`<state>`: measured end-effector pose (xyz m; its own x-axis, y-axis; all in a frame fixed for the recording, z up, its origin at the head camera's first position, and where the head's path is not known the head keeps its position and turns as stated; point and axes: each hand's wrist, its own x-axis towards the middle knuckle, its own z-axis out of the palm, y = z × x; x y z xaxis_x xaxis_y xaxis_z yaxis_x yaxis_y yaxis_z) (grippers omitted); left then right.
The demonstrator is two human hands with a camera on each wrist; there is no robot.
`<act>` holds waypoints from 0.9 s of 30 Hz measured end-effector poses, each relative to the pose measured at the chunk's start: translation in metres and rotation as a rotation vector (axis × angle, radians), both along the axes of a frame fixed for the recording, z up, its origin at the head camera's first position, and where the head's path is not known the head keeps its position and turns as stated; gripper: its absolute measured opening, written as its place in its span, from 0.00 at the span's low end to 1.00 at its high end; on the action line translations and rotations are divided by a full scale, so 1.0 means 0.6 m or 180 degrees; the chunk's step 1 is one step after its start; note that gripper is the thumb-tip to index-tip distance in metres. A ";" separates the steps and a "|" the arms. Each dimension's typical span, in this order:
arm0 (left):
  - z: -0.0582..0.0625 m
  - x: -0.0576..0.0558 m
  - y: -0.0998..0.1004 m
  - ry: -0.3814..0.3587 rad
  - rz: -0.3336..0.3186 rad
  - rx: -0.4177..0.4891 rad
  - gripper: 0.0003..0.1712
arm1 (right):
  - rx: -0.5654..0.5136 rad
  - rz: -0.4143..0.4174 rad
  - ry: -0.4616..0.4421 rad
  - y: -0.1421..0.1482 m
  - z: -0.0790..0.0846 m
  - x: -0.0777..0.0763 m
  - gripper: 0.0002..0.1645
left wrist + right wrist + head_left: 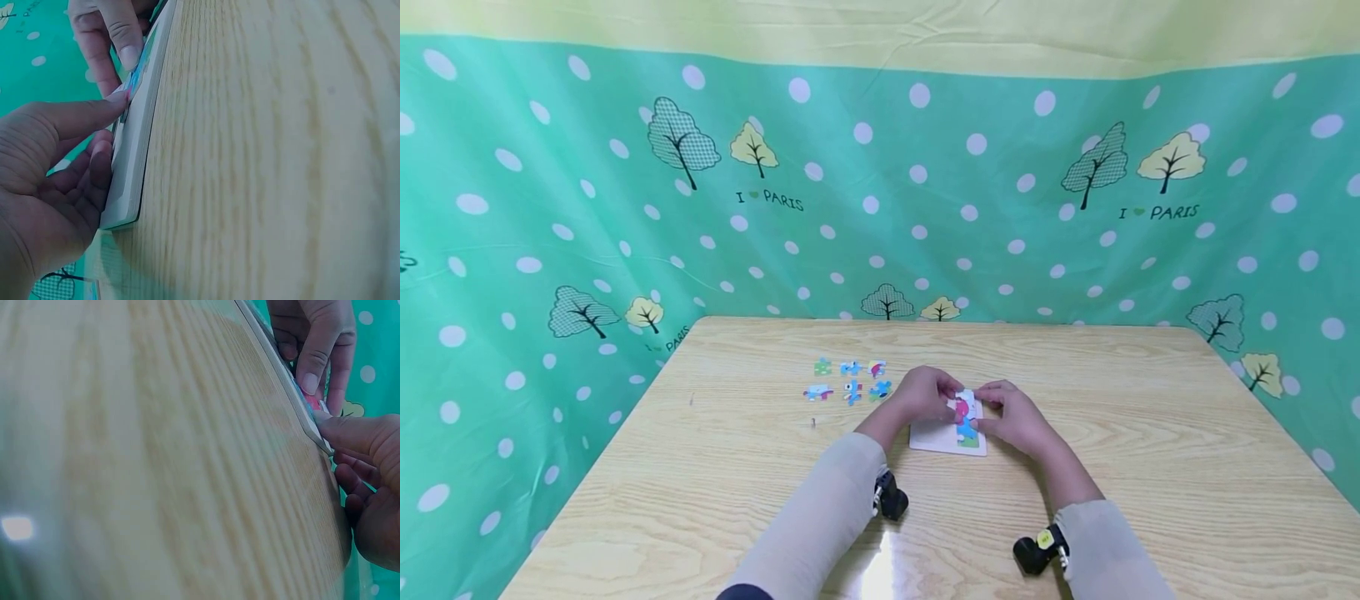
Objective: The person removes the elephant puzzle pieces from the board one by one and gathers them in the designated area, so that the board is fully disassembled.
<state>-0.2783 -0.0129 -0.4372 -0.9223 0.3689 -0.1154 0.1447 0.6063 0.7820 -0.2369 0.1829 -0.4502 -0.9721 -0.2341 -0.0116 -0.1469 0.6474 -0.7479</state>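
Observation:
A white puzzle board (932,439) lies on the wooden table, with joined blue and green pieces (967,432) along its right side. Over the board, my left hand (925,396) pinches a puzzle piece with pink on it (310,400) between thumb and fingers. My right hand (1018,421) holds the board's right edge, its thumb on top beside the blue piece and its other fingers curled by the rim. Both hands hide part of the picture. The left wrist view shows the left thumb (112,103) right at a pink bit, close over the board.
Several loose puzzle pieces (852,392) lie in two rows left of the board. A tiny object (812,423) stands below them. A green dotted curtain (880,192) hangs behind the table (715,500). Each wrist carries a small black camera (891,497).

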 end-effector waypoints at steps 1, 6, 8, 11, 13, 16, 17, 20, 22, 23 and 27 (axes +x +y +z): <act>-0.001 0.000 0.000 -0.0012 0.0013 0.0046 0.21 | -0.0002 -0.0002 0.0001 0.000 0.000 0.000 0.28; -0.006 -0.003 0.000 -0.0046 0.0076 0.0253 0.17 | -0.0008 -0.0004 0.0008 0.001 -0.002 -0.001 0.29; -0.008 -0.003 0.000 -0.0024 0.0094 0.0278 0.16 | -0.0004 -0.0002 0.0014 0.001 -0.003 -0.001 0.29; -0.008 -0.003 0.000 -0.0018 0.0129 0.0323 0.15 | 0.0001 -0.0010 0.0003 0.001 -0.003 -0.002 0.29; -0.007 -0.003 0.000 -0.0032 0.0144 0.0360 0.16 | -0.0001 -0.0015 -0.0011 0.001 -0.002 -0.001 0.29; -0.009 -0.005 -0.004 -0.0067 0.0158 0.0449 0.17 | -0.0016 -0.0015 -0.0027 0.001 -0.002 -0.001 0.29; -0.010 -0.005 -0.006 -0.0076 0.0163 0.0486 0.18 | -0.0024 -0.0010 -0.0025 0.001 -0.003 -0.001 0.29; -0.014 -0.006 -0.012 -0.0088 0.0184 0.0586 0.19 | -0.0032 0.0014 -0.0004 0.001 -0.003 -0.002 0.29; -0.015 -0.005 -0.016 -0.0093 0.0194 0.0653 0.20 | -0.0025 0.0026 0.0005 0.002 -0.003 -0.002 0.30; -0.015 -0.004 -0.018 -0.0114 0.0203 0.0704 0.20 | -0.0023 0.0032 0.0008 0.002 -0.003 -0.002 0.30; -0.013 -0.003 -0.027 -0.0157 0.0228 0.0879 0.19 | -0.0006 0.0035 0.0013 0.002 -0.003 -0.003 0.30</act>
